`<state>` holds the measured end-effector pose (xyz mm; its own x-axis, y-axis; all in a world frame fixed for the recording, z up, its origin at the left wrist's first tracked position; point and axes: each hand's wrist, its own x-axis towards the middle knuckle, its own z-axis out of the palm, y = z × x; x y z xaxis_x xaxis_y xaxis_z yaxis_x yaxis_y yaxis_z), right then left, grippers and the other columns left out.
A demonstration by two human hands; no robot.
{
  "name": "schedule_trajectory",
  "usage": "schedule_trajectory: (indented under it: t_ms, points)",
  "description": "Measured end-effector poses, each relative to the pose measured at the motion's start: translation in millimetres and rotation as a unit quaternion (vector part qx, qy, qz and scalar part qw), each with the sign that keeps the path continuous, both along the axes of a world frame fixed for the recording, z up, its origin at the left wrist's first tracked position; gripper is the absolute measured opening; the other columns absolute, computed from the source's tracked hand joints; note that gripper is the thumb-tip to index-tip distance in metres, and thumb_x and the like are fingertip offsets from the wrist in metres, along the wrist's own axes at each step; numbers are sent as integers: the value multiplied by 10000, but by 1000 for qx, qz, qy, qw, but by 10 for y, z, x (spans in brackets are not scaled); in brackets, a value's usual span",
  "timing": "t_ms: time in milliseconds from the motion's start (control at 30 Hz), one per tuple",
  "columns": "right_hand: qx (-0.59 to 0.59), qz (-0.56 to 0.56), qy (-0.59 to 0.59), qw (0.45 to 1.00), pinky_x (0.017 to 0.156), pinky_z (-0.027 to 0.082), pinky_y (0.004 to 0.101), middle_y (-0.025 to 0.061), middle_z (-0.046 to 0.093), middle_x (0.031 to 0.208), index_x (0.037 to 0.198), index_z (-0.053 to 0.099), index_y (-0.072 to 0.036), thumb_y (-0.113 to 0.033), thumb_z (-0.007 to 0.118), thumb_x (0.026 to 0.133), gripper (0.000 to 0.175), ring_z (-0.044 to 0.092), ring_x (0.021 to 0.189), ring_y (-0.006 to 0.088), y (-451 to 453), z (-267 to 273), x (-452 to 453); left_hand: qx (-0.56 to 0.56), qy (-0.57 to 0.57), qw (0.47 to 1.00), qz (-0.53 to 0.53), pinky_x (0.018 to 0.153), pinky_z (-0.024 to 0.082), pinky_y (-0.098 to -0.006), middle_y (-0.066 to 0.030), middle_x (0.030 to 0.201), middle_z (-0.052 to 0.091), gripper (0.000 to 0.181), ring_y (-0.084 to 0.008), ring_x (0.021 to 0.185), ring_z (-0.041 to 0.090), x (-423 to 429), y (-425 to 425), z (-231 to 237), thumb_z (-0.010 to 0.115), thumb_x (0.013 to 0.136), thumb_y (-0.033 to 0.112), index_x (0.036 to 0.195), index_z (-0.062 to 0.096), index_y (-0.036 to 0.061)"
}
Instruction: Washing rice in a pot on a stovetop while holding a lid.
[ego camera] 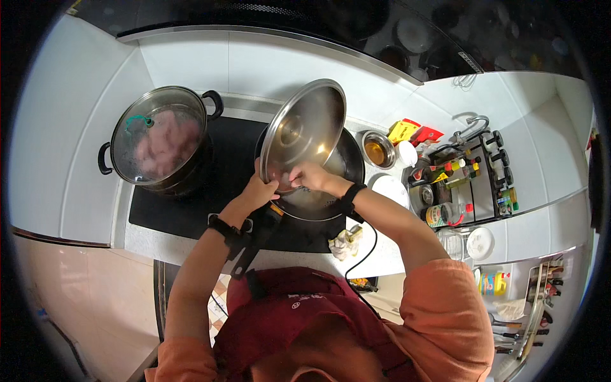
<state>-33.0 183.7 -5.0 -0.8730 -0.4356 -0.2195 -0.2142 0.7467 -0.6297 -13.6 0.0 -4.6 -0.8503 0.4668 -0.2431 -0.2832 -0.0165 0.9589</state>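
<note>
My left hand point(260, 191) grips the near left rim of a large metal bowl or basin point(310, 124), which is tipped up over a black wok point(355, 162) on the cooktop. At the bowl's lower edge is my right hand point(310, 177), its fingers bent together against the inner side; whether they pinch something small is not clear. Pale, cloudy contents point(310, 198) lie in the wok, partly hidden by the bowl and my right forearm. The wok's black handle point(258, 243) points towards me, below my left hand.
Left on the black cooktop point(167, 219) stands a glass-lidded pot point(162, 138) with pinkish contents. To the right are a small metal bowl of amber liquid point(374, 153), a white plate point(390, 191), a crumpled cloth point(344, 242) and a bottle rack point(491, 176). A black cable hangs near the cloth.
</note>
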Motion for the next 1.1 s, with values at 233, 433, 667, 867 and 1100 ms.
schedule_trajectory:
  t_ms: [233,433,667,867,1100]
  points:
    - [-124,-30,-61,990,588,427,276,97,579,650,686,597,-28,-65,630,581,116,549,611,177,-171,52,92,-19,-22,1000,6,662,491,-340,-122,1085,367,415,-249,917,462,30,-4,11,418,753,104,1129,255,39]
    - [72,-1,-6,997,592,429,266,103,583,681,716,607,-43,-82,637,578,146,556,630,192,68,-50,-56,-50,-5,999,-5,658,491,-348,-122,1067,390,404,-242,897,476,30,18,16,423,754,118,1117,272,27]
    - [75,40,56,995,593,428,285,103,579,675,674,609,-60,-90,628,578,102,560,645,192,137,-183,-19,-25,-21,999,-16,679,483,-356,-125,1092,374,420,-250,934,455,68,19,97,402,758,95,1142,245,31]
    - [-52,-2,-36,998,572,424,259,96,580,665,733,596,-31,-88,633,609,142,551,607,165,-93,-22,99,-33,-37,998,-28,693,478,-355,-125,1111,349,428,-252,955,436,45,-2,68,396,759,90,1149,232,28]
    - [93,20,4,995,566,425,267,99,577,664,705,595,-41,-85,624,609,110,552,613,172,41,-43,43,-24,-9,1000,-4,593,500,-322,-125,983,380,429,-222,806,488,76,42,49,425,711,40,1071,203,115]
